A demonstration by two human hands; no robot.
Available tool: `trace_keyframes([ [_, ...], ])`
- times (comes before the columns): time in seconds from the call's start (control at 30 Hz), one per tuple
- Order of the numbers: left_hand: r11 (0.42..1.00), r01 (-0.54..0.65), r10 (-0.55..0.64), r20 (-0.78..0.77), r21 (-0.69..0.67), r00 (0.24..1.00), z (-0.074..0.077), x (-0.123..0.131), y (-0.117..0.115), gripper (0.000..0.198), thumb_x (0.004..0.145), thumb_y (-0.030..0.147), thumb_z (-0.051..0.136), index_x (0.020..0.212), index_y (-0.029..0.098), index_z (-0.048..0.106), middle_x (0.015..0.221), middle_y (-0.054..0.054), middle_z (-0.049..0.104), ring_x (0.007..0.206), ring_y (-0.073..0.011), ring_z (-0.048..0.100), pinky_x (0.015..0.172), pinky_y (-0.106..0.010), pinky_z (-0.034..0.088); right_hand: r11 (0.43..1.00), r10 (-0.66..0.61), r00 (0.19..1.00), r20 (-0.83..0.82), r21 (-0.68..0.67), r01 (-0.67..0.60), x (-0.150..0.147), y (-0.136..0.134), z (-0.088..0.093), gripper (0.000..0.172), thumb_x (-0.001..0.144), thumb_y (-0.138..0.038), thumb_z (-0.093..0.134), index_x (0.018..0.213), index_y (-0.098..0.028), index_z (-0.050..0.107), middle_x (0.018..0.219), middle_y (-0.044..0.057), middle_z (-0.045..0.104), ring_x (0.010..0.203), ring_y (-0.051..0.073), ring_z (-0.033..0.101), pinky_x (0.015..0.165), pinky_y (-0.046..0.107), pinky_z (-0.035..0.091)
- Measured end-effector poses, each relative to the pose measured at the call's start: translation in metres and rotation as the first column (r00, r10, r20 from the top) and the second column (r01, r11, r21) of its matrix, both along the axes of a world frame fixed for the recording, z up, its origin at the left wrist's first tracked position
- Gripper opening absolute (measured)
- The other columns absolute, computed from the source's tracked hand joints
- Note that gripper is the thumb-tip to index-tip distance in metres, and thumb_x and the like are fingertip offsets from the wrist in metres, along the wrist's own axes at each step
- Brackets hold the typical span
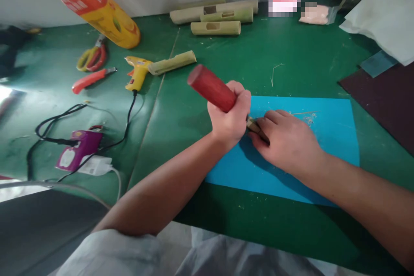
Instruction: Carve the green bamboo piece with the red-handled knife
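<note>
My left hand (228, 114) is closed round the thick red round handle (211, 87) of a tool, which slants up to the left. The tool's working end is hidden by my fingers. Just to the right, my right hand (287, 138) is closed on a small piece of bamboo (254, 126), its end pointing toward my left fist. The two hands are close together above a blue sheet (336, 138). Fine shavings (310, 117) lie on the sheet beyond my right hand.
Cut bamboo tubes (216, 28) lie at the back, another piece (174, 63) nearer. At left are a yellow glue gun (138, 73), a red-handled cutter (90, 80), scissors (92, 58), a bottle (100, 8) and a purple power adapter (82, 144) with cables. White paper (383, 23) lies at right.
</note>
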State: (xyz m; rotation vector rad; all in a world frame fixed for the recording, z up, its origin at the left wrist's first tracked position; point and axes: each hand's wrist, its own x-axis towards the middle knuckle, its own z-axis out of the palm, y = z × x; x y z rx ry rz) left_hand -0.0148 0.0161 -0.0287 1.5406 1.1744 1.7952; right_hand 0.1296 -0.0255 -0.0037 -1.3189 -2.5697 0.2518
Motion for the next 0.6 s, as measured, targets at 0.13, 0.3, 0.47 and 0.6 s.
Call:
trace_keyframes([
  [0.13, 0.999, 0.031, -0.033, -0.05, -0.037, 0.998, 0.003, -0.003, 0.002, 0.055, 0.098, 0.058, 0.07, 0.064, 0.022, 0.047, 0.06, 0.003, 0.05, 0.053, -0.0097, 0.046, 0.051, -0.029, 0.044, 1.0, -0.007, 1.0, 0.005, 0.03, 0.007, 0.003, 0.0, 0.0, 0.022, 0.099, -0.027, 0.061, 0.087, -0.016, 0.076, 0.083, 0.011, 0.069, 0.082, 0.024, 0.058, 0.068, 0.037, 0.031],
  [0.3, 0.99, 0.138, -0.138, -0.142, -0.011, 0.98, 0.003, -0.006, -0.002, 0.051, 0.096, 0.058, 0.073, 0.065, 0.022, 0.055, 0.061, 0.003, 0.057, 0.055, -0.01, 0.053, 0.052, -0.029, 0.047, 0.998, 0.049, 0.998, 0.049, 0.024, -0.05, 0.009, 0.002, 0.004, 0.02, 0.099, -0.025, 0.06, 0.092, -0.016, 0.076, 0.083, 0.011, 0.069, 0.082, 0.024, 0.059, 0.067, 0.037, 0.031],
  [0.47, 0.992, 0.127, -0.129, -0.15, -0.024, 0.98, 0.002, -0.007, -0.003, 0.05, 0.097, 0.058, 0.072, 0.067, 0.022, 0.056, 0.062, 0.003, 0.058, 0.056, -0.0105, 0.056, 0.054, -0.03, 0.049, 0.997, 0.067, 0.995, 0.067, 0.023, -0.069, 0.012, 0.003, 0.006, 0.02, 0.101, -0.026, 0.059, 0.095, -0.017, 0.075, 0.085, 0.011, 0.07, 0.084, 0.024, 0.059, 0.067, 0.036, 0.032],
  [0.6, 0.988, 0.153, -0.153, -0.162, -0.009, 0.975, 0.001, -0.008, -0.002, 0.049, 0.098, 0.056, 0.071, 0.068, 0.022, 0.056, 0.062, 0.002, 0.058, 0.055, -0.0104, 0.055, 0.053, -0.029, 0.049, 0.998, 0.069, 0.995, 0.076, -0.003, -0.069, 0.011, 0.003, 0.007, 0.021, 0.102, -0.027, 0.059, 0.096, -0.016, 0.076, 0.087, 0.011, 0.07, 0.085, 0.024, 0.058, 0.068, 0.037, 0.03],
])
